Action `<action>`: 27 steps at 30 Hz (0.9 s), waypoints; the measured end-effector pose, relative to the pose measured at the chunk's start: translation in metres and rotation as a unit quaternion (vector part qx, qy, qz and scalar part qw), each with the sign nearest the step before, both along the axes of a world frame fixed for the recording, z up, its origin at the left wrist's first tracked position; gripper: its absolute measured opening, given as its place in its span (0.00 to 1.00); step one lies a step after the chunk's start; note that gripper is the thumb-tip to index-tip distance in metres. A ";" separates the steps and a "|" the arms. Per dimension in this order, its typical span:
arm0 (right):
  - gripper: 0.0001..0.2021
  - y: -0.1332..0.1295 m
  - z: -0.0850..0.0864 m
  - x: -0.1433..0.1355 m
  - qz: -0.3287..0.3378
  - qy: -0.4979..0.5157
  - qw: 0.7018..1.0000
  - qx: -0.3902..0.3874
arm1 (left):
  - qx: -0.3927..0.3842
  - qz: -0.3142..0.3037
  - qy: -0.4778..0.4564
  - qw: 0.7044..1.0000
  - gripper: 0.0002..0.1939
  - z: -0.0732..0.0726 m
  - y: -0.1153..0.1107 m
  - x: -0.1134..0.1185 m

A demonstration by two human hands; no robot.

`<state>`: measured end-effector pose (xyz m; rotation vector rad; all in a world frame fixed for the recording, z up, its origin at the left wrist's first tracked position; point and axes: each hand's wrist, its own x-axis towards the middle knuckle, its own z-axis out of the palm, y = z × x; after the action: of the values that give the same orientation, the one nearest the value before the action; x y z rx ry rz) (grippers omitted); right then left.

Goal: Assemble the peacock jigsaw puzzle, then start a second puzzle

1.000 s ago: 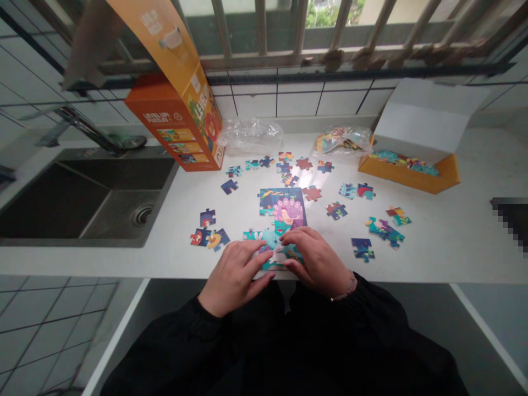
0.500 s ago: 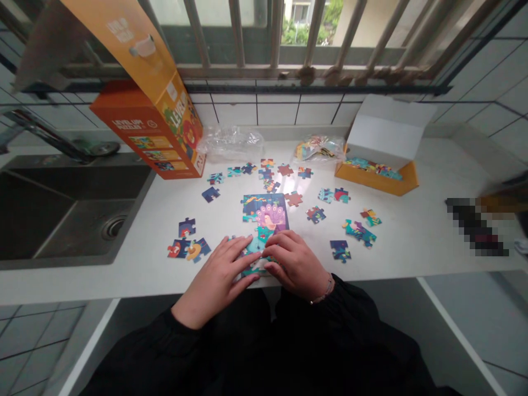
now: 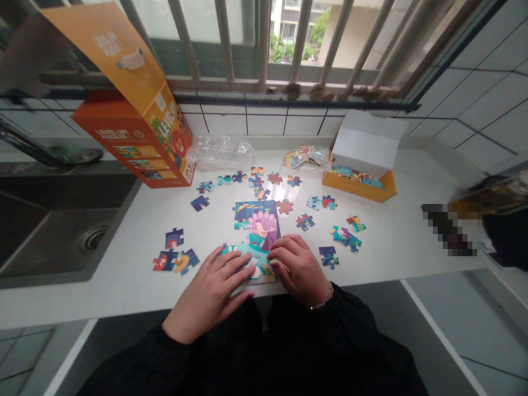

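A partly assembled jigsaw puzzle (image 3: 263, 220) with a pink peacock lies near the counter's front edge. Flat across its lower left part rests my left hand (image 3: 218, 286), fingers stretched out and hiding some of the pieces. My right hand (image 3: 297, 269) touches the puzzle's lower right edge with bent fingers; the fingers are apart and nothing shows in them. Left of the puzzle is a group of loose puzzle pieces (image 3: 187, 259). To the right lie more pieces, among them a joined teal and purple cluster (image 3: 346, 237) and a dark blue piece (image 3: 329, 257).
An orange puzzle box (image 3: 136, 146) stands at the back left beside the sink (image 3: 103, 220). Behind the pieces lie a clear plastic bag (image 3: 223, 151) and a bag of pieces (image 3: 307, 157). A yellow open box (image 3: 363, 184) holds more pieces. Window bars (image 3: 264, 44) line the back.
My left hand has shifted left and my right hand slightly right, so more of the puzzle's lower part shows between them. The camera view has turned a little.
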<state>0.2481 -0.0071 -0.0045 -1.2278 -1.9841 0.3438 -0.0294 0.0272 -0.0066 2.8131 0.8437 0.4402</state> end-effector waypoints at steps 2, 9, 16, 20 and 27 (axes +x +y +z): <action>0.12 0.000 -0.001 0.001 -0.001 0.004 1.000 -0.004 | -0.004 -0.008 -0.001 1.000 0.30 0.001 -0.001 -0.001; 0.10 0.002 0.000 -0.002 0.019 0.002 1.000 -0.002 | 0.002 -0.018 -0.021 1.000 0.38 0.004 -0.005 -0.003; 0.09 0.002 -0.003 -0.002 0.019 -0.007 1.000 -0.007 | -0.003 -0.010 -0.016 1.000 0.34 0.001 -0.007 -0.002; 0.09 0.002 -0.004 -0.003 0.022 -0.014 1.000 -0.008 | -0.004 -0.009 -0.026 1.000 0.27 0.003 -0.009 0.000; 0.08 0.002 -0.003 -0.003 0.029 -0.017 0.999 -0.008 | 0.036 0.010 -0.077 0.996 0.19 0.002 -0.015 -0.001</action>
<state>0.2450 -0.0052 -0.0080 -1.1954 -2.0535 0.3695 -0.0309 0.0120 -0.0048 2.7929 0.8404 0.6955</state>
